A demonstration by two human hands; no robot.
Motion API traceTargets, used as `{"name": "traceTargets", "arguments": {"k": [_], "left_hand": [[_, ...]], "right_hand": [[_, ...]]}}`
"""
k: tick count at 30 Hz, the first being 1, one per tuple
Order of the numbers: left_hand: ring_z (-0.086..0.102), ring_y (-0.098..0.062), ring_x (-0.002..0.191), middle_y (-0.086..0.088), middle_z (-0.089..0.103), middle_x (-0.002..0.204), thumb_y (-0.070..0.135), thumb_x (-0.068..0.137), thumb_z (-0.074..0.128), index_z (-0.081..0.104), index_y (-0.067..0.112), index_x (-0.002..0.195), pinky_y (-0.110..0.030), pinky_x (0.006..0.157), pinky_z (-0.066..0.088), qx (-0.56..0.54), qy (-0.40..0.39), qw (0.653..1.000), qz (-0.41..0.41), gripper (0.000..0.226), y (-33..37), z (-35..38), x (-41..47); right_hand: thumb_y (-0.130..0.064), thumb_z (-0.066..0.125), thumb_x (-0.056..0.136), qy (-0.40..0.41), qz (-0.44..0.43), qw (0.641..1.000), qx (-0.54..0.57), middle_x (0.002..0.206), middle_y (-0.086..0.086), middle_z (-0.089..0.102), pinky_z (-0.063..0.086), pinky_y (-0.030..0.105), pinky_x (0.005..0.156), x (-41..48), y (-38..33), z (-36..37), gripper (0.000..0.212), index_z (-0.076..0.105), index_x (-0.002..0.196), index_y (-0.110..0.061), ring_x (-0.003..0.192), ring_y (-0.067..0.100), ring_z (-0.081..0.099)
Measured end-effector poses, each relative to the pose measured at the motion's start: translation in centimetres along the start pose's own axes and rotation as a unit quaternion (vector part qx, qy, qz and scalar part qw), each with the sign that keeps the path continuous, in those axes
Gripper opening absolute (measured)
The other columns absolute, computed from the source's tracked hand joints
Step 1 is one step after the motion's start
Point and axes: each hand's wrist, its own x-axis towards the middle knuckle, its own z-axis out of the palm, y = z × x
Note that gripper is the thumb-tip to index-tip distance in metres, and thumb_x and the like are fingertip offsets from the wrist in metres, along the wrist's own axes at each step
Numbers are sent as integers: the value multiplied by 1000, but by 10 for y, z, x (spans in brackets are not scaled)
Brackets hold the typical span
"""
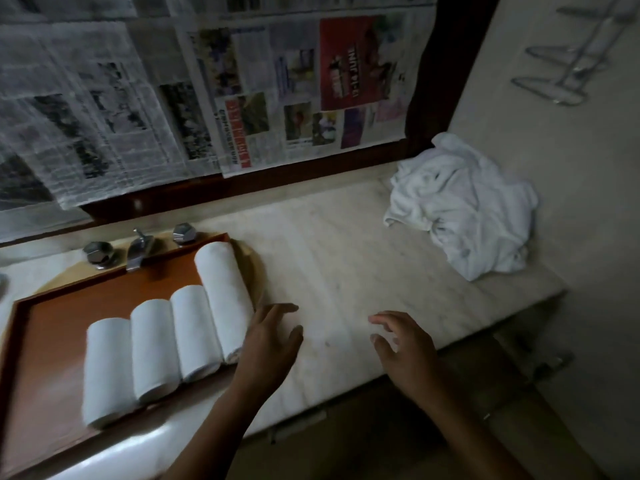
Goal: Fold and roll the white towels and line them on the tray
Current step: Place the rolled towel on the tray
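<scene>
Several rolled white towels [162, 344] lie side by side on a brown wooden tray [52, 327] at the left. The rightmost roll [223, 296] is longer and lies at the tray's right edge. My left hand [270, 344] hovers just right of that roll, fingers relaxed and holding nothing. My right hand [401, 348] is spread over the bare marble counter, also holding nothing. A crumpled heap of white towels [460, 206] sits at the counter's far right corner, well beyond both hands.
The tray rests over a basin with a chrome tap [138, 249] and two knobs behind it. Newspaper [207, 91] covers the mirror or window at the back. The marble counter [346, 258] ends at a wall on the right, where metal hooks [568, 74] hang.
</scene>
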Motion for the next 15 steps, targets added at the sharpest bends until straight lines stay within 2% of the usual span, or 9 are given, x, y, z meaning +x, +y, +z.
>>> {"name": "traceTargets", "arguments": {"k": [3,4,7,8,10,12,15], "left_hand": [[57,7,92,13,55,118,25,93,72,65,30,120,-7,80,42,-3,-13,1000,17,28,32,33,16],[57,8,91,15,54,116,24,93,72,65,31,119,-7,78,40,-8,-19,1000,18,27,41,42,21],[57,-2,102,16,58,114,24,92,72,66,34,116,-19,87,42,-15,-35,999,32,27,62,71,43],[56,-1,102,16,59,113,23,92,73,66,36,115,-18,87,42,-18,-44,998,38,27,70,84,53],[57,-2,100,14,61,110,20,91,74,65,36,113,-5,84,38,-25,-59,997,37,28,80,101,70],[58,-5,99,12,62,108,19,90,74,66,34,113,1,80,34,-30,-68,996,44,29,93,122,90],[60,-7,99,10,65,106,17,89,75,68,32,113,-1,79,35,-51,-82,994,51,29,112,150,123]], "right_hand": [[-14,72,92,36,8,999,10,119,-16,63,52,25,94,4,33,-30,28,70,116,-28,108,0,59],[-12,72,91,45,14,999,11,118,-16,63,52,25,93,7,44,-37,29,70,115,-29,106,-1,58],[-9,72,89,80,32,996,6,114,-13,65,54,28,89,19,75,-57,29,71,112,-25,101,-2,57],[-7,73,88,98,40,994,4,113,-11,65,56,29,87,24,87,-66,29,72,111,-23,100,-1,57],[-4,73,86,123,57,991,5,110,-10,66,56,30,85,34,101,-79,29,73,109,-20,99,4,60],[-3,72,85,135,84,987,-2,108,-9,64,51,25,84,49,116,-97,29,72,110,-19,99,9,63],[-8,71,88,150,115,982,-16,113,-5,67,46,21,86,77,136,-122,28,71,113,-19,103,13,64]]}}
